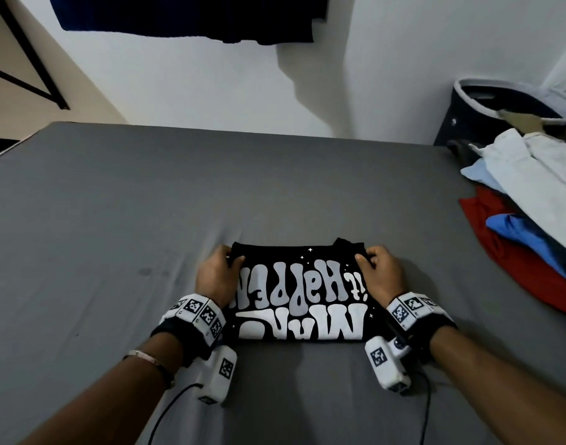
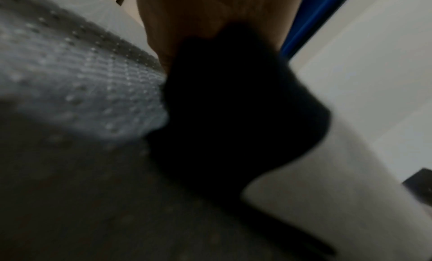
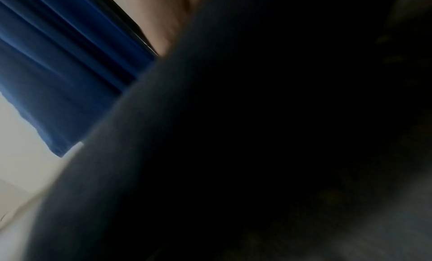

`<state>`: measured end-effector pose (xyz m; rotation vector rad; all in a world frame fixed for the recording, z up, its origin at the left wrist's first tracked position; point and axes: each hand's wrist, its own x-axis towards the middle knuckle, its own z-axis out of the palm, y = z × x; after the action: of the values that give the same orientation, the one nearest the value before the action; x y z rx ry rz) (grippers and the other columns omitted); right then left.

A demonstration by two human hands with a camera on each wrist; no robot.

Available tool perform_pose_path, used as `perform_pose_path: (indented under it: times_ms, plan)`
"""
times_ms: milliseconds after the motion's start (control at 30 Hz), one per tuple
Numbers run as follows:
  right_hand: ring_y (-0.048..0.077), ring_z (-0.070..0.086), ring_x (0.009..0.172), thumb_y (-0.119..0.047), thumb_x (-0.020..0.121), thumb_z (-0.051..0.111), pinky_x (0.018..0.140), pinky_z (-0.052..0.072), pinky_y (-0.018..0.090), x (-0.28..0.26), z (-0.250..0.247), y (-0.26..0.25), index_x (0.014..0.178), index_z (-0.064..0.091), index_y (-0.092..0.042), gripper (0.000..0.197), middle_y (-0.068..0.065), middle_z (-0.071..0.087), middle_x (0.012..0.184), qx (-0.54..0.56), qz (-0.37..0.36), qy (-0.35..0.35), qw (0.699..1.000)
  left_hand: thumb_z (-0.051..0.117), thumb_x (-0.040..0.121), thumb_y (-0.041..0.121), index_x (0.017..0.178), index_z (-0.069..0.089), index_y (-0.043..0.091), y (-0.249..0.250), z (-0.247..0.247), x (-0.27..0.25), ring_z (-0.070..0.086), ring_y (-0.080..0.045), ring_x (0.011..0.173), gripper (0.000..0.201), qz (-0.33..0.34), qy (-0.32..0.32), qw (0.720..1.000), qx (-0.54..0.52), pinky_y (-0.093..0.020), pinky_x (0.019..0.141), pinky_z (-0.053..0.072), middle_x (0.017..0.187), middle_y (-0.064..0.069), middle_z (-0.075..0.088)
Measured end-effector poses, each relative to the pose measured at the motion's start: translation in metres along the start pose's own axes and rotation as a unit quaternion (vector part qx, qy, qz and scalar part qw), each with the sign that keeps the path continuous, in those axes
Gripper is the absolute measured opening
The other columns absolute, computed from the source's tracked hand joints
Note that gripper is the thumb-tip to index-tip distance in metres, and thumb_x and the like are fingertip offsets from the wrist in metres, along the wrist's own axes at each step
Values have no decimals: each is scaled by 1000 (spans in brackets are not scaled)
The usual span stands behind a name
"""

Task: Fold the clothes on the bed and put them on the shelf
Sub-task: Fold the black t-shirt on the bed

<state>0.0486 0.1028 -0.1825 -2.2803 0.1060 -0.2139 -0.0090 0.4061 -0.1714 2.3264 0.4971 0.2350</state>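
On the gray bed (image 1: 114,203), a folded black T-shirt (image 1: 299,293) with white letters is lying. The left hand (image 1: 216,271) is pinching its far corner at 10 o'clock, and the right hand (image 1: 382,271) is pinching the one at 2 o'clock. A pile of clothes (image 1: 532,200) is sitting at 3 o'clock.

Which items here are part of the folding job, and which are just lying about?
In the job:
- black folded T-shirt with white lettering, both far corners pinched by the hands: left hand, right hand
- pile of unfolded clothes, white, light blue, red and blue, at the bed's right edge
- grey-sheeted bed

Lying about:
- dark round laundry basket
- dark blue hanging cloth
- black angled frame
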Motion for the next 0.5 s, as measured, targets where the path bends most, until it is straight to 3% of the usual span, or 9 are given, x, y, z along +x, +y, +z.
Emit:
perform_pose_path:
  times_ms: [67, 167, 300, 400, 500]
  plan:
    - [29, 63, 83, -22, 91, 65, 76, 50, 37, 2, -1, -2, 101, 62, -7, 18, 4, 64, 83, 4, -16, 0, 1000, 59, 96, 27, 109, 60, 7, 2, -1, -7, 62, -34, 97, 24, 4, 27, 1000, 0, -30, 74, 41, 102, -14, 68]
    - [28, 63, 84, -24, 90, 66, 76, 50, 37, 5, -2, -5, 102, 63, -8, 20, 6, 66, 87, -7, -23, -1, 1000, 60, 95, 28, 108, 58, 7, 1, -3, -13, 63, -36, 95, 25, -1, 52, 999, -7, -35, 78, 46, 100, -16, 68]
    - [31, 64, 84, -32, 87, 69, 72, 50, 35, 4, -3, -7, 99, 61, -14, 24, 3, 63, 80, -78, 9, -19, 997, 64, 92, 35, 106, 54, 10, -2, -4, -13, 63, -36, 92, 30, -4, 44, 999, 29, -37, 74, 48, 97, -15, 68]
    - [32, 61, 97, -34, 87, 68, 80, 49, 36, -2, -12, -17, 107, 55, -13, 32, 10, 64, 101, -113, 15, -38, 993, 61, 92, 43, 109, 50, 12, 5, -13, -14, 60, -35, 97, 37, 5, 19, 992, 124, -37, 75, 43, 103, -13, 64]
    - [29, 50, 114, -34, 90, 62, 97, 44, 41, -22, -17, -36, 122, 51, -12, 41, 10, 55, 123, -195, -109, -45, 974, 58, 91, 44, 113, 53, 11, 20, -22, -22, 56, -34, 99, 40, 121, 40, 973, 190, -41, 82, 46, 109, -13, 56]
